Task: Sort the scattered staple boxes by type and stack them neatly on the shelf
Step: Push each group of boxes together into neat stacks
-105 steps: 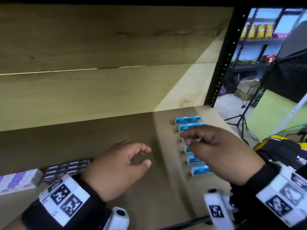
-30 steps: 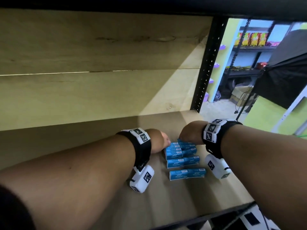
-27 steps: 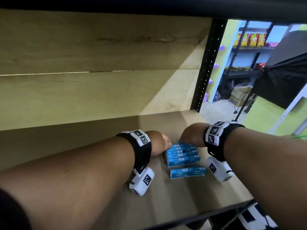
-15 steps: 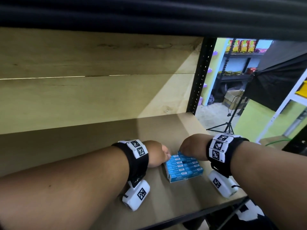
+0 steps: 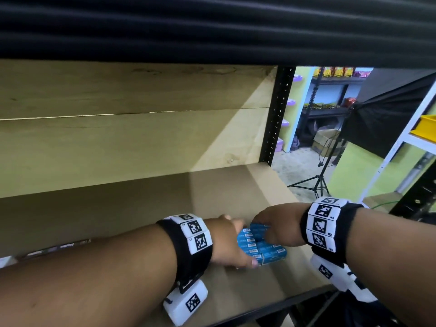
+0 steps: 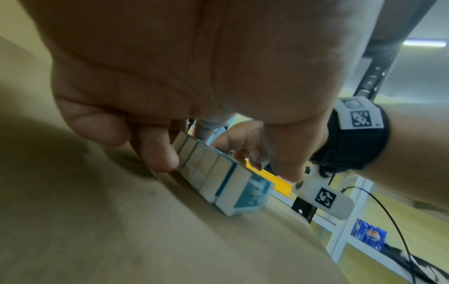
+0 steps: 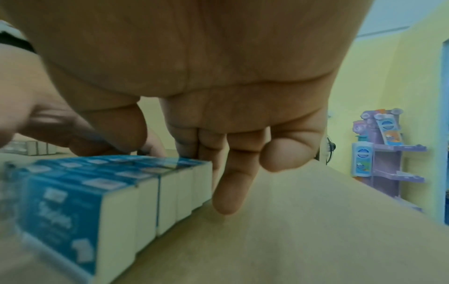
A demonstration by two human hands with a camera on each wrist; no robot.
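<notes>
Wooden shelf (image 5: pixel 141 208) (blue staple boxes (image 5: pixel 273 253) atop)

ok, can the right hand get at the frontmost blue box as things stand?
Probably yes. The right hand grips the far end of the row of blue boxes; the frontmost box lies just nearer, with its top and right end bare. Only the left hand touches it, thumb at its left corner.

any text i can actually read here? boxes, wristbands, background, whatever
No text can be quoted with certainty.
blue staple boxes: white lettering on the front face, too blurred to read.
barcode labels on the box tops: too small.
wrist markers: black-and-white square codes, no words; the tiny digits beside them are unreadable.
snack packs on the far shelf: too small.
</notes>
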